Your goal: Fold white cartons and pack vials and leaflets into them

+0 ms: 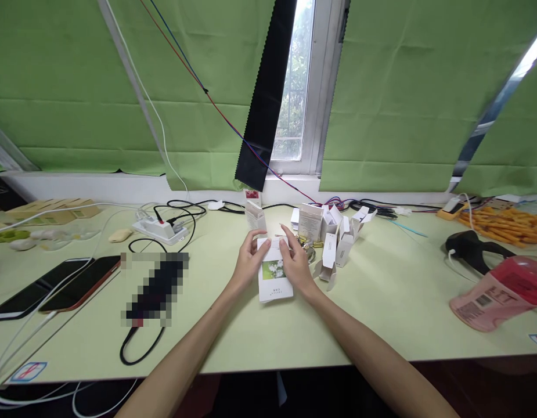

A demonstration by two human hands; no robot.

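Note:
Both my hands grip a small white carton [276, 288] with a green picture of white flowers on it, above the table in front of me. My left hand [249, 255] is closed on its left side, thumb on the upper face. On the opposite side, my right hand [296, 262] holds it with the thumb pressed near the top edge. Just behind stands another carton [255, 216]. To the right of my right hand are several opened white cartons [330, 251], some with flaps out. Small gold-coloured metal items [309, 251] lie partly hidden beside that hand.
Phones [83, 283], a power strip [161, 230] and tangled cables occupy the left side. At the right are a red-lidded pink bottle [494, 296], a black handheld device [472, 251] and a heap of orange pieces [503, 226]. Cables [372, 207] run along the back wall.

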